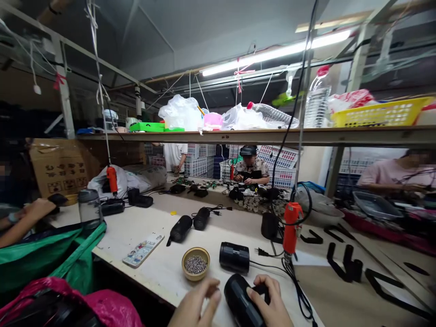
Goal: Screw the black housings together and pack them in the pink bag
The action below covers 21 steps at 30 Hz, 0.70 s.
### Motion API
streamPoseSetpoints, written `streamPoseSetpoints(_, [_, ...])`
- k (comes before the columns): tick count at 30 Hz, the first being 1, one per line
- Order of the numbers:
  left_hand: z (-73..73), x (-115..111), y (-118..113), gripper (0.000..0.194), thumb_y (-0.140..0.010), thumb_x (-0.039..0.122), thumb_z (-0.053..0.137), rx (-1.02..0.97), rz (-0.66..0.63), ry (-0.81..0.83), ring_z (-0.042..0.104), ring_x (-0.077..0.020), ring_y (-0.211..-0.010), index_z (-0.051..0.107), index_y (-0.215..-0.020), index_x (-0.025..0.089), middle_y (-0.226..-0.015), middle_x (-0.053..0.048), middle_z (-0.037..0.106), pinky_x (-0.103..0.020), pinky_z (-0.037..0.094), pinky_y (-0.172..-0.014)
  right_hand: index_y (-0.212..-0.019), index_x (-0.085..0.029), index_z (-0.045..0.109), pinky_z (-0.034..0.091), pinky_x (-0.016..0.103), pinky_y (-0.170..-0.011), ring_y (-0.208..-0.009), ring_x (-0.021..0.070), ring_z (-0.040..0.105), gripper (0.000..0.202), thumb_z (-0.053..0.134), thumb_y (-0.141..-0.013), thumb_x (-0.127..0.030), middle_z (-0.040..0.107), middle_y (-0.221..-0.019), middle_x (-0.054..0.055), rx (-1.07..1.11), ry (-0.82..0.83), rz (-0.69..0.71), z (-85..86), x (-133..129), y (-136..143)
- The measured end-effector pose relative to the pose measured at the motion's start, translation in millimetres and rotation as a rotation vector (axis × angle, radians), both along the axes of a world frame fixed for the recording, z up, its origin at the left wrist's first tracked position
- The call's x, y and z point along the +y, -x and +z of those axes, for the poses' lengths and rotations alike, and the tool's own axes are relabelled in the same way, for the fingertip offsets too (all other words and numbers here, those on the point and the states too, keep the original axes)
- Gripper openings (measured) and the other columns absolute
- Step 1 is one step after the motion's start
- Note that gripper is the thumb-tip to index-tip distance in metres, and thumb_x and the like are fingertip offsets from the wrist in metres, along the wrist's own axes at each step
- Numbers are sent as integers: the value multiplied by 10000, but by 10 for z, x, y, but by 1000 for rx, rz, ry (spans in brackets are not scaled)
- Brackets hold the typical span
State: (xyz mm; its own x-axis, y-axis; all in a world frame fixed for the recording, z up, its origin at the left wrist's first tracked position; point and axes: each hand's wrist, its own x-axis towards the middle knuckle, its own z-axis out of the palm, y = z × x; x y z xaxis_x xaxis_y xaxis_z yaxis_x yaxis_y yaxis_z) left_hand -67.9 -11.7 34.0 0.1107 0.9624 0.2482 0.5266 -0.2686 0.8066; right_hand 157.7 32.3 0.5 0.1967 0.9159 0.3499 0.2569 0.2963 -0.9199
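Note:
My right hand (270,302) is closed round a glossy black cylindrical housing (240,299), which lies tilted near the table's front edge. A smaller black part sits under those fingers, partly hidden. Between this housing and a bowl (184,269), my left hand (199,302) is half curled, thumb and forefinger slightly apart, with nothing visible between them. Small metal screws (195,264) fill the bowl. Just beyond my hands lies another black cylindrical housing (234,257) with a cord. To the right hangs an orange-red electric screwdriver (291,227), pointing down.
A phone (143,250) and more black units (180,228) lie to the left. Black curved strips (344,263) are spread at right. A loaded shelf (225,136) spans overhead. A second electric screwdriver (111,180) hangs at left. Co-workers sit opposite and at both sides.

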Motion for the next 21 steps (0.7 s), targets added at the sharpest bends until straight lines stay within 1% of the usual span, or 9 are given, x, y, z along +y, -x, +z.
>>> streamPoseSetpoints(1, [89, 80, 30, 414, -1003, 457, 397, 88, 104, -37, 673, -216, -1146, 661, -1248, 253, -1240, -66, 731, -287, 508, -982, -861, -249, 592, 375, 367, -994, -960, 260, 530, 278, 611, -769, -511, 526, -937, 22, 3, 6, -4, 8, -12, 7])
streamPoseSetpoints(2, [167, 183, 51, 400, -1027, 393, 355, 174, 201, -33, 654, -210, -1177, 667, -1229, 246, -1266, -75, 715, -291, 497, -998, -869, -249, 593, 371, 366, -994, -966, 259, 529, 280, 610, -767, -510, 530, -945, 22, 5, 11, -5, 15, -24, 8])
streamPoseSetpoints(4, [264, 431, 64, 404, -1046, 272, 312, 288, 332, 39, 669, -226, -1129, 696, -1143, 195, -1193, -118, 728, -344, 506, -980, -876, -248, 595, 370, 356, -985, -976, 258, 531, 286, 610, -765, -511, 543, -954, 20, 8, 15, 0, 25, -47, -3])
streamPoseSetpoints(5, [280, 560, 59, 378, -1045, 235, 337, 326, 375, 88, 684, -235, -1078, 707, -1074, 165, -1118, -129, 740, -379, 518, -960, -877, -247, 595, 373, 350, -978, -978, 256, 533, 287, 611, -765, -510, 550, -953, 18, 11, 14, 5, 28, -57, -11])
streamPoseSetpoints(7, [257, 786, 41, 263, -1030, 236, 467, 380, 420, 177, 697, -226, -1000, 702, -958, 140, -1006, -98, 739, -420, 540, -928, -872, -244, 593, 379, 339, -961, -968, 251, 537, 284, 617, -765, -506, 563, -942, 14, 21, 11, 17, 30, -72, -22])
streamPoseSetpoints(9, [193, 933, 29, 171, -984, 283, 611, 425, 418, 237, 694, -203, -973, 689, -920, 145, -976, -51, 725, -421, 554, -914, -865, -241, 591, 386, 335, -943, -945, 247, 539, 275, 625, -763, -494, 572, -925, 12, 39, 6, 24, 28, -81, -22])
streamPoseSetpoints(11, [126, 1001, 35, 150, -950, 302, 672, 450, 390, 253, 688, -199, -985, 689, -938, 154, -994, -37, 719, -415, 559, -914, -859, -241, 590, 395, 334, -927, -924, 247, 542, 266, 634, -760, -484, 580, -909, 11, 56, -1, 25, 24, -85, -13])
streamPoseSetpoints(15, [52, 1024, 68, 158, -950, 297, 671, 476, 365, 228, 672, -214, -1048, 687, -1018, 156, -1075, -52, 710, -440, 547, -951, -853, -247, 593, 403, 331, -919, -905, 248, 549, 263, 640, -763, -490, 584, -891, 6, 73, -10, 26, 28, -94, 4])
streamPoseSetpoints(21, [6, 1072, 47, 155, -949, 306, 673, 471, 364, 196, 681, -202, -999, 687, -938, 151, -1007, -39, 716, -436, 542, -950, -858, -245, 585, 390, 332, -906, -915, 247, 536, 263, 629, -780, -491, 579, -897, 12, 64, 9, 50, 66, -114, -7])
